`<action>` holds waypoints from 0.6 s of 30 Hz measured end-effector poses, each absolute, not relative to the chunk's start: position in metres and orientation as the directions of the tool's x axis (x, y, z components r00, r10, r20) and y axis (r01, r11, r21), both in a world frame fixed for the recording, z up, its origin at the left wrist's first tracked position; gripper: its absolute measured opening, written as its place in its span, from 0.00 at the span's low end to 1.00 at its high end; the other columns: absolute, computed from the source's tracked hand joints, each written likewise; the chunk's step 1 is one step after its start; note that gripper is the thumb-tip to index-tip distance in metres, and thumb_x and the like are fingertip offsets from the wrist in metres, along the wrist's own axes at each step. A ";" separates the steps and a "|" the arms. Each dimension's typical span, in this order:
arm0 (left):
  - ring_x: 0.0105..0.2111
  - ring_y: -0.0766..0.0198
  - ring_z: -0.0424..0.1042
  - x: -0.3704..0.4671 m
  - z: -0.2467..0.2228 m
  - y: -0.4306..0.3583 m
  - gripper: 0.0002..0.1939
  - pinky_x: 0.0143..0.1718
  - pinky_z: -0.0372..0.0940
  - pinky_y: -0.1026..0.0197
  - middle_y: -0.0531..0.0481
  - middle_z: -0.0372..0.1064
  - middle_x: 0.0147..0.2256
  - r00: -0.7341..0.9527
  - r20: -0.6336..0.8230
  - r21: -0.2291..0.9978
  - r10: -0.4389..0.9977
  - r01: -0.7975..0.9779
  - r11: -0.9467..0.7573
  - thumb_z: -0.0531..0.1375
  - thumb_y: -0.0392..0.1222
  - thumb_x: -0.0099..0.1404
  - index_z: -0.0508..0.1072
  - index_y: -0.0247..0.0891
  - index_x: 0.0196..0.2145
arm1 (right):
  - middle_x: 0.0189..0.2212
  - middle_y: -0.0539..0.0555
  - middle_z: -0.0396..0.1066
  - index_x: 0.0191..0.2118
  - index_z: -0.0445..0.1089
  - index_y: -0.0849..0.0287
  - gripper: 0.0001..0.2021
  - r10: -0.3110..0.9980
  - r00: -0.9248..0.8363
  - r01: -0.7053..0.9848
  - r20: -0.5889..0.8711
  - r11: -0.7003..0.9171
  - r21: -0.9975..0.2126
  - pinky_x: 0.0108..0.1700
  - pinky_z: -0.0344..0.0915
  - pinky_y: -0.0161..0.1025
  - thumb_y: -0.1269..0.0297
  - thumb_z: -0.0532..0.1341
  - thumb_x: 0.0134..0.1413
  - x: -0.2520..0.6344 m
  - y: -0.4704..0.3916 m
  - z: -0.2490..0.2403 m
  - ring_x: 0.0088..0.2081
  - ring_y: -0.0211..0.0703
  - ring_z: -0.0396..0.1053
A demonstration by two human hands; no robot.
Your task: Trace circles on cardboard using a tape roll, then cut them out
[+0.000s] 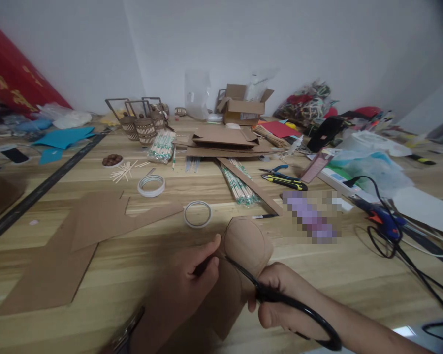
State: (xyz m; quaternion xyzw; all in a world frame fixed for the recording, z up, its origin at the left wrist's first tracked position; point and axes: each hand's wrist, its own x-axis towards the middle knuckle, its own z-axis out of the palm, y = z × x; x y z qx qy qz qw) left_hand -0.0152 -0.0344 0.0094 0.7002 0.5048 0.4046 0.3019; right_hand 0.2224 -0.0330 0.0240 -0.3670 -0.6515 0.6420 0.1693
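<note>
Your right hand is curled closed around the handles of the black scissors, and their tip points toward your left hand. That left hand is partly open, thumb and forefinger parted, its fingertips just beside the left side of the cardboard piece; you can't tell from this view whether they touch it. The cardboard lies between your hands, above the near part of the counter, with its rounded top beyond your right fingers and a scissor blade across its middle. You have one full circle outline on its upper part and a curved line lower down.

Beyond your hands are two tape rolls, one wide and one thin. Two flat cardboard sheets overlap toward the counter's left edge. Two plastic-wrapped stick bundles lie farther off, one to the left and one near the middle, and by the left one sits one bowl of brown balls. At least three handled baskets and one open carton stand near the far edge. To your right are one pair of pliers, one yellow-and-black utility knife and one blue glue gun.
</note>
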 end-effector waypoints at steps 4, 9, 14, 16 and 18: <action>0.49 0.53 0.80 -0.014 0.007 -0.035 0.20 0.52 0.73 0.56 0.47 0.79 0.51 0.162 0.228 0.860 0.960 0.429 -0.277 0.57 0.40 0.68 0.79 0.43 0.55 | 0.19 0.44 0.62 0.22 0.72 0.62 0.14 0.718 -0.622 0.299 -0.312 -0.150 -0.942 0.24 0.52 0.30 0.58 0.71 0.46 0.218 -0.036 0.020 0.23 0.33 0.58; 0.50 0.50 0.79 -0.016 0.007 -0.034 0.19 0.53 0.72 0.53 0.47 0.80 0.50 0.118 0.160 0.886 0.980 0.420 -0.195 0.59 0.43 0.67 0.80 0.44 0.53 | 0.17 0.44 0.60 0.18 0.67 0.61 0.14 0.750 -0.568 0.376 -0.340 -0.132 -0.917 0.23 0.50 0.30 0.62 0.68 0.45 0.212 -0.038 0.025 0.22 0.34 0.57; 0.40 0.51 0.78 -0.024 0.022 -0.022 0.19 0.43 0.73 0.53 0.42 0.81 0.44 0.118 0.152 0.893 0.981 0.410 -0.187 0.59 0.49 0.65 0.81 0.39 0.49 | 0.19 0.45 0.64 0.24 0.74 0.61 0.20 0.713 -0.634 0.472 -0.301 0.048 -0.880 0.25 0.52 0.30 0.48 0.72 0.48 0.227 -0.032 0.027 0.24 0.35 0.60; 0.40 0.51 0.76 -0.025 0.031 -0.016 0.24 0.43 0.71 0.52 0.41 0.79 0.45 0.105 0.159 0.901 0.982 0.392 -0.188 0.61 0.53 0.63 0.78 0.38 0.53 | 0.18 0.45 0.62 0.22 0.74 0.61 0.25 0.656 -0.706 0.485 -0.265 0.176 -0.857 0.24 0.51 0.31 0.40 0.71 0.46 0.229 -0.029 0.035 0.22 0.35 0.58; 0.41 0.51 0.75 -0.023 0.043 -0.011 0.29 0.44 0.69 0.54 0.43 0.78 0.47 0.201 0.099 0.908 0.975 0.381 -0.171 0.66 0.54 0.59 0.76 0.41 0.55 | 0.16 0.45 0.59 0.20 0.73 0.61 0.29 0.619 -0.730 0.532 -0.289 0.250 -0.809 0.21 0.48 0.32 0.34 0.69 0.44 0.225 -0.026 0.049 0.20 0.34 0.55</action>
